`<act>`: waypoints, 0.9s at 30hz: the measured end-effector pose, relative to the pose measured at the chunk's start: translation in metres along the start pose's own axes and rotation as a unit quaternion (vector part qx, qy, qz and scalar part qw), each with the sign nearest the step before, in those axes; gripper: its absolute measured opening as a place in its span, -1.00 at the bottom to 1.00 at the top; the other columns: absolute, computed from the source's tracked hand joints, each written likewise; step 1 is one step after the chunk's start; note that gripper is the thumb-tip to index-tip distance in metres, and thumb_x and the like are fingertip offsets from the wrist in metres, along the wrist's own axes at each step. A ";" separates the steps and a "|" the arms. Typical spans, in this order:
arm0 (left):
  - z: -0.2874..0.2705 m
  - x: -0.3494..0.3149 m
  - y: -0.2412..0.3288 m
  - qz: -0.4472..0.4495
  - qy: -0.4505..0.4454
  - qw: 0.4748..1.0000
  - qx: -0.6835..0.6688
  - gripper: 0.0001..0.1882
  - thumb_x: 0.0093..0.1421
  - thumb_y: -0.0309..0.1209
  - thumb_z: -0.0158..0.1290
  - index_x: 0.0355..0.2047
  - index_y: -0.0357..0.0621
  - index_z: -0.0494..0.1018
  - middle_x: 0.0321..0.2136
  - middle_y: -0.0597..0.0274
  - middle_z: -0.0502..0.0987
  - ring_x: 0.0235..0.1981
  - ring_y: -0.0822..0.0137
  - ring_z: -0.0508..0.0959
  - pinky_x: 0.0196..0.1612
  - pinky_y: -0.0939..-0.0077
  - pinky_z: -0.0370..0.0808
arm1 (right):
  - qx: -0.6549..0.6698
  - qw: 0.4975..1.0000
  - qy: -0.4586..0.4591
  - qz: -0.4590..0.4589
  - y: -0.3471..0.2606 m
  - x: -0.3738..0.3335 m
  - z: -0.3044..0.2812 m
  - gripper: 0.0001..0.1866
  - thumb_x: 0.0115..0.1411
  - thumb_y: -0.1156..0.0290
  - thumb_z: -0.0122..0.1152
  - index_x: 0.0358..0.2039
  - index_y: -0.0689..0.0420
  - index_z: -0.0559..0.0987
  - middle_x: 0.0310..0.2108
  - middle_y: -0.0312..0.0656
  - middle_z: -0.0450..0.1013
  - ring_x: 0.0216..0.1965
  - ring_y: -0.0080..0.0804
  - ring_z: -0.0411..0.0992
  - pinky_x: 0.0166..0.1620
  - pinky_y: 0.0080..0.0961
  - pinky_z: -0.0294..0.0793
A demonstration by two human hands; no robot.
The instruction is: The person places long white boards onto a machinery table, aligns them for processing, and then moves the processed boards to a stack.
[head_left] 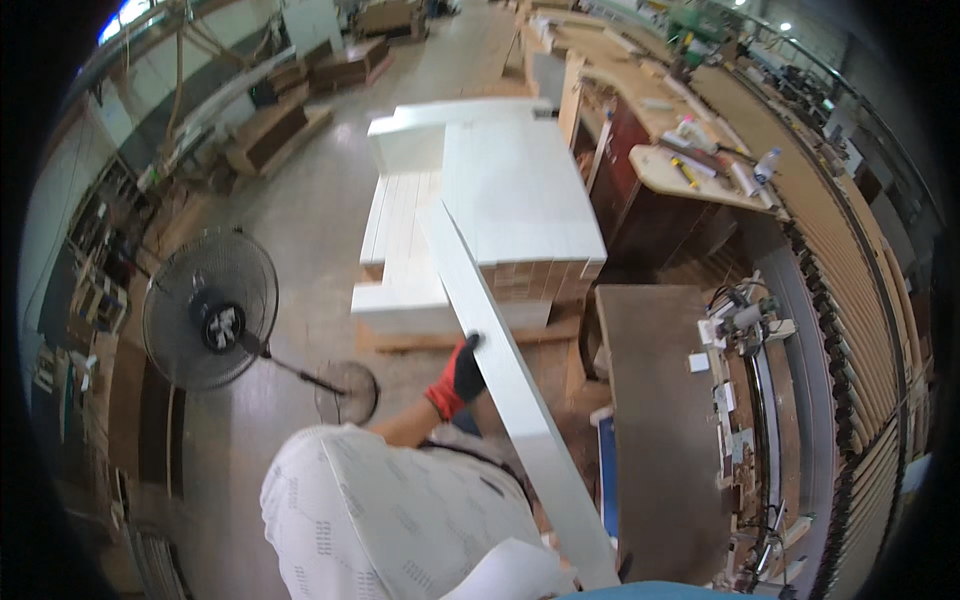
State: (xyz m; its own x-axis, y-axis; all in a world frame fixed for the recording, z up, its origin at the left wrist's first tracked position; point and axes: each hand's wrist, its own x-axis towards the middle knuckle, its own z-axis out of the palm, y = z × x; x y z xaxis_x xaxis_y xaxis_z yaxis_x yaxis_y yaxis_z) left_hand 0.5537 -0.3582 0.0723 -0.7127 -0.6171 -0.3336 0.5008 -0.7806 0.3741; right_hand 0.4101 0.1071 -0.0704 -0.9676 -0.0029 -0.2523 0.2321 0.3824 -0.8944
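Observation:
A long white board [520,400] runs slantwise from the stack down to the lower edge. My left hand [463,378], in a red and black glove, is closed on the board's left edge with the thumb on top. At the board's near end a small dark tip [626,566] shows beside its right edge. It looks like part of my gloved right hand, but its fingers are hidden. Beyond my left hand stands a stack of white boards [530,190] with brown ends, on a wooden pallet [400,342]. The held board's far end overlaps the stack; whether it touches cannot be told.
A pedestal fan [215,310] stands at the left. To the right are a brown-topped table [660,400] and a machine with a metal rail [770,400]. Farther back, a workbench [690,178] carries a bottle [767,165] and tools. Wooden pieces [275,135] lie at the far left.

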 end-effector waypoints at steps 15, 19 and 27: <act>-0.285 0.194 0.257 0.014 0.112 0.992 -0.055 -0.61 0.28 -0.19 0.09 0.07 0.01 0.36 -0.16 0.22 0.53 -0.14 0.22 0.56 -0.04 0.19 0.54 | 0.010 0.969 -0.242 0.044 0.024 -0.137 0.233 -0.36 -0.05 0.18 0.49 0.03 0.10 0.46 -0.08 -0.13 0.48 0.03 -0.18 0.39 0.12 -0.16 0.38; -0.339 0.293 0.297 -0.017 0.147 0.988 0.035 -0.65 0.24 -0.14 0.12 -0.01 0.10 0.39 -0.23 0.25 0.53 -0.21 0.28 0.56 -0.14 0.28 0.55 | 0.444 0.778 -0.147 0.420 0.004 -0.211 0.357 -0.59 0.27 0.15 0.06 0.01 0.13 0.53 0.00 -0.17 0.50 0.03 -0.27 0.43 0.12 -0.20 0.42; -0.401 0.445 0.321 0.037 0.061 0.952 0.298 -0.16 0.29 0.00 0.01 0.42 -0.09 -0.03 0.33 0.15 0.17 0.32 0.23 0.19 0.34 0.31 0.14 | 0.524 0.679 -0.144 0.494 -0.075 -0.220 0.574 -0.13 0.04 -0.18 0.09 0.23 0.20 0.33 0.26 -0.06 0.27 0.29 0.01 0.18 0.34 -0.03 0.10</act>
State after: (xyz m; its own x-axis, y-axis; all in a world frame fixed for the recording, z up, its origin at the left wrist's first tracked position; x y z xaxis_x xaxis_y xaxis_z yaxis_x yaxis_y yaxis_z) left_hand 0.5942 -0.9227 -0.3030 -0.6057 -0.7036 -0.3717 0.1544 -0.5621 0.8125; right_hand 0.6627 -0.4512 -0.1599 -0.2634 -0.4609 -0.8474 0.8429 -0.5372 0.0302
